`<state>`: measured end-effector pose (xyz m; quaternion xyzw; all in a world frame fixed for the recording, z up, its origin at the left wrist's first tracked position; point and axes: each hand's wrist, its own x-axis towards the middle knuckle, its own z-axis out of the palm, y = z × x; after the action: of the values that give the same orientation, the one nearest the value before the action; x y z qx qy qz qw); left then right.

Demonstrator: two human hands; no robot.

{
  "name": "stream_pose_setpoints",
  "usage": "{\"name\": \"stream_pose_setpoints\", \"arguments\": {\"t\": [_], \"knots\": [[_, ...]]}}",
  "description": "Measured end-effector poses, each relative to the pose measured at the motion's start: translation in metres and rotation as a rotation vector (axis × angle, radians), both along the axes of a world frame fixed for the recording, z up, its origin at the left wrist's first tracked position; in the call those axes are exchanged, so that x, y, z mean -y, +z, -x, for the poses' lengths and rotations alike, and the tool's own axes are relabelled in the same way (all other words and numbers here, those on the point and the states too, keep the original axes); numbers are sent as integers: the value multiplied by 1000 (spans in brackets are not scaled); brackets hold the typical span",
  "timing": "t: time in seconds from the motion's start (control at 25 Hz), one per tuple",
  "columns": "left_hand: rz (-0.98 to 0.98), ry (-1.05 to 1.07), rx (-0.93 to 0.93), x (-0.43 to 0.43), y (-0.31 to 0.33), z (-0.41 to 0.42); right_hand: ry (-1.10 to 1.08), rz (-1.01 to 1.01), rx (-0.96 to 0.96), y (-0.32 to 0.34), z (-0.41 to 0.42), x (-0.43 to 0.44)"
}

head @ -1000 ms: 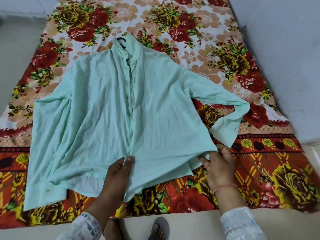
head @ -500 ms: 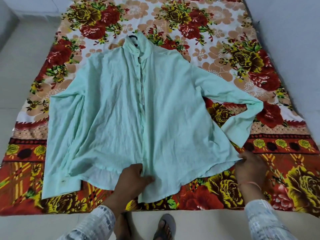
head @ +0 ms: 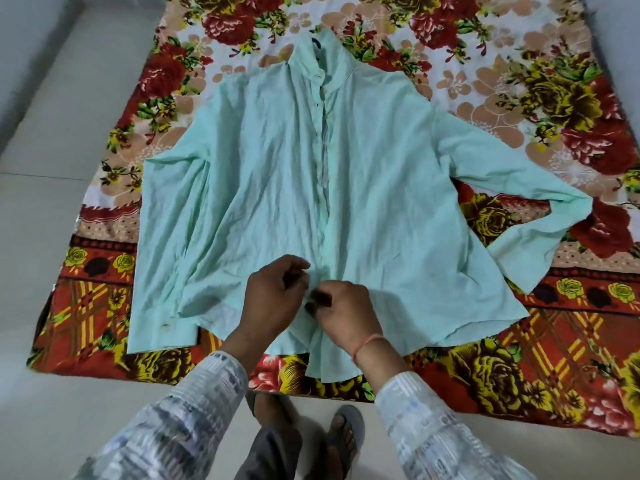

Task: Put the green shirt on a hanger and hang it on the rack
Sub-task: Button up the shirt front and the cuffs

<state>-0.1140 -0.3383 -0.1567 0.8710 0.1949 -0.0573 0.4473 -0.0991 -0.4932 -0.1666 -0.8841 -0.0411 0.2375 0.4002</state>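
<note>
Both hands, left hand (head: 273,299) and right hand (head: 341,311), now pinch the green shirt (head: 381,188) placket at six o'clock, having left the hem corners; buttoning precedes hanging, likely.

Shirt (head: 363,188) lies on bedsheet (head: 519,358), collar farthest.

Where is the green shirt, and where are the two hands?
green shirt (head: 398,188): head view, chest panel.
left hand (head: 273,299): head view, back of hand.
right hand (head: 346,313): head view, back of hand.
</note>
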Motion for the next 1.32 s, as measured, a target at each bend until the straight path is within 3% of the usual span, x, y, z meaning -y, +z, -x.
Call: {"name": "stream_pose_setpoints", "arguments": {"t": [0.24,0.4,0.52,0.6,0.72,0.8,0.88,0.92,1.04,1.16,1.24,1.32], "knots": [[-108,-204,-127,-15,-36,20,-186,112,125,-20,21,-7],[-417,-560,140,-48,-29,36,-241,132,54,-23,20,-11],[-548,-656,172,-89,-32,39,-302,96,-75,-23,18,-10],[-492,-674,86,-113,-30,32,-359,35,-171,-17,10,-8],[-347,-790,-214,-131,-17,23,-473,-127,-349,-6,-4,-3],[-425,-909,-317,-134,-7,16,-509,-183,-405,1,-6,-2],[-556,-945,-291,-128,4,8,-547,-215,-416,4,-7,-3],[-517,-888,-240,-119,8,5,-575,-237,-423,3,-7,-2],[-118,-463,-53,-62,9,-6,-671,-321,-443,1,-7,-3],[214,-8,-135,-12,-9,-9,-771,-434,-447,1,-2,-4],[208,102,-201,3,-23,-6,-920,-531,-413,6,0,-1],[21,57,-176,8,-33,-4,-1006,-503,-147,12,6,6]]}}
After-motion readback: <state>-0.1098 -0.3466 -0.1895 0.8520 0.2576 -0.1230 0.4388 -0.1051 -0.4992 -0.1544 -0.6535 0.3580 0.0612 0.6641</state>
